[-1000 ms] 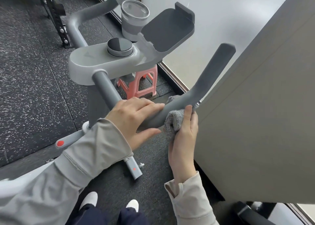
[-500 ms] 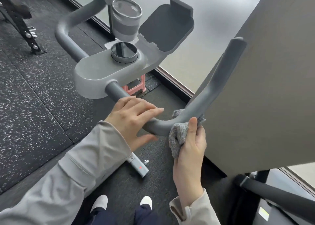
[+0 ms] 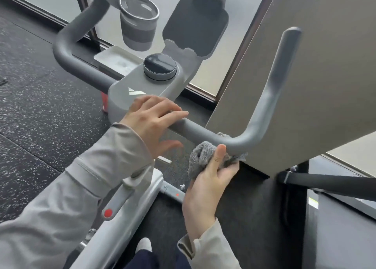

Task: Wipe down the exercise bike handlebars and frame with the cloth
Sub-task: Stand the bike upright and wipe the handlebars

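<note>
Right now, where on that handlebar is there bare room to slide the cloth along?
The upright end of the handlebar is bare, though close beside the grey panel. The bend is taken by the right hand and cloth; the left hand covers the stretch beside the console.

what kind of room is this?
Likely a gym or home workout room: an exercise bike's handlebar and console knob, speckled rubber floor, and what looks like a treadmill at right.

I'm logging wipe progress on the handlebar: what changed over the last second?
The right hand has slid the cloth slightly along the right handlebar, from the straight run into the bend. The left hand now rests on the bar nearer the console, fingers straighter. Unchanged: the right hand still grips the cloth against the bar's underside.
</note>
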A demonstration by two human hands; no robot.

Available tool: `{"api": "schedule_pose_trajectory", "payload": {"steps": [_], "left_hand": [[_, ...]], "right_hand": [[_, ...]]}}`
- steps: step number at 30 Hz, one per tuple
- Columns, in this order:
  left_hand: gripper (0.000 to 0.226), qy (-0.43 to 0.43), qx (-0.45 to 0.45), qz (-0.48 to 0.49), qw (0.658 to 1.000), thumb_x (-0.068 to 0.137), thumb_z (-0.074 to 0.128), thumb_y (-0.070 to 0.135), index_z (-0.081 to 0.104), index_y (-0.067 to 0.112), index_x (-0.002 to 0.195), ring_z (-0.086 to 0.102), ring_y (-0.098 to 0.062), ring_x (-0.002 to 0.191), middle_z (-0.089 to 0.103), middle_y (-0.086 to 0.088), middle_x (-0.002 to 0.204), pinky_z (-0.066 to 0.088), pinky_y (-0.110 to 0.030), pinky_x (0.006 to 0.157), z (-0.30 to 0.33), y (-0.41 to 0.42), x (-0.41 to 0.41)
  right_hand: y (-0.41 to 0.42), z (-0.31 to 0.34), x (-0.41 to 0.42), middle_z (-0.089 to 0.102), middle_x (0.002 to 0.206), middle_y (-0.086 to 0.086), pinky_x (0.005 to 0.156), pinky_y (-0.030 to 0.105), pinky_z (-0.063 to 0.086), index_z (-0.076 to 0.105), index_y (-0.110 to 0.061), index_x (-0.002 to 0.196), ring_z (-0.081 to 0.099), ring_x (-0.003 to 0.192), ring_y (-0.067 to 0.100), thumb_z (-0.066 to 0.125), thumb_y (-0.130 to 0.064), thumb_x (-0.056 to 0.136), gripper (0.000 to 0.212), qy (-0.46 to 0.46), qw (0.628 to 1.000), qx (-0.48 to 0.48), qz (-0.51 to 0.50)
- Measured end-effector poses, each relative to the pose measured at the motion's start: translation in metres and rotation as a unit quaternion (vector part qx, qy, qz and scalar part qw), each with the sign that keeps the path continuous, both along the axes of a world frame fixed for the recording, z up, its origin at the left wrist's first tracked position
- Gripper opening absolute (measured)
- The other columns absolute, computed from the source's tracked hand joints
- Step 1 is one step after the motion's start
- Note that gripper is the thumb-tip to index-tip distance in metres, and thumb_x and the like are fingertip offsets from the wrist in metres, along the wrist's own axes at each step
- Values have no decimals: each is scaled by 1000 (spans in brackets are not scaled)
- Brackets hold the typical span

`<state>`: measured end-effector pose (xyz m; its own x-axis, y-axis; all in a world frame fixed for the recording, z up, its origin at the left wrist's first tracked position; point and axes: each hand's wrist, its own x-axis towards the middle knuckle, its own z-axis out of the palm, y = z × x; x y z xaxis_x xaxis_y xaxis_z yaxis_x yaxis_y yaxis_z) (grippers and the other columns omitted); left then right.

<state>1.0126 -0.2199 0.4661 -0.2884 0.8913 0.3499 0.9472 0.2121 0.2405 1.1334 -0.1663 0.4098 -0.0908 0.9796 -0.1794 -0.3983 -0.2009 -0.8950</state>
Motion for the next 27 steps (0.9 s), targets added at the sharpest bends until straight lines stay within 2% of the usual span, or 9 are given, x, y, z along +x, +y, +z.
{"api": "schedule_pose_trajectory", "payload": {"steps": [2,4,10,13,16,19,21,23,27], "left_hand": [[58,1,2,-9,1000,63,80,34,64,14,115,56,-31,113,65,-7,116,36,-51,100,-1,-6,-9],[54,12,15,-14,1000,63,78,29,65,13,113,57,-31,113,65,-7,116,37,-49,99,-2,-13,-17],[38,28,64,-19,997,77,56,27,66,13,111,57,-29,113,65,-5,118,35,-41,96,-3,-36,-35],[36,20,77,-15,997,79,48,19,68,12,107,57,-32,113,65,-9,117,42,-42,94,-3,-41,-38],[37,21,79,-4,997,74,53,10,68,12,108,58,-34,111,65,-11,117,47,-48,91,-3,-47,-44],[41,23,67,1,998,71,57,11,67,12,111,58,-34,111,63,-11,119,48,-48,89,-3,-51,-49],[41,21,65,-2,998,73,51,15,67,11,110,58,-35,111,63,-11,119,47,-48,90,-3,-48,-47],[41,17,63,-9,998,72,49,16,68,11,109,58,-36,111,64,-13,118,46,-49,92,-4,-44,-43],[43,16,62,-15,998,65,67,14,68,9,107,58,-39,109,64,-14,116,46,-55,92,-6,-36,-37]], "right_hand": [[-13,-2,-16,54,135,4,111,48,35,38,-16,133,51,126,17,63,-56,75,74,9,1000,-1,15],[-23,-1,-34,55,135,3,110,47,35,39,-17,132,51,126,17,65,-58,69,79,21,999,-11,27],[-29,-4,-77,47,141,10,112,48,32,33,-10,135,45,132,21,63,-56,68,87,44,999,-19,-1],[-34,-6,-92,49,139,10,112,48,33,36,-15,131,46,131,21,65,-58,66,82,42,999,-19,25],[-37,-4,-104,50,138,11,111,49,34,37,-17,129,48,130,24,69,-55,62,84,64,996,-35,50],[-34,-6,-103,50,139,11,112,49,32,40,-22,126,46,131,23,70,-50,63,75,64,996,-27,55],[-32,-7,-98,51,138,12,112,49,32,40,-15,132,47,131,24,73,-46,62,83,72,995,-39,63],[-32,-6,-89,55,134,13,111,50,34,43,-11,130,51,127,25,75,-40,62,80,94,992,-51,63],[-20,-6,-57,58,133,10,112,48,35,47,-10,129,53,125,24,76,-39,62,78,93,994,-43,40]]}}
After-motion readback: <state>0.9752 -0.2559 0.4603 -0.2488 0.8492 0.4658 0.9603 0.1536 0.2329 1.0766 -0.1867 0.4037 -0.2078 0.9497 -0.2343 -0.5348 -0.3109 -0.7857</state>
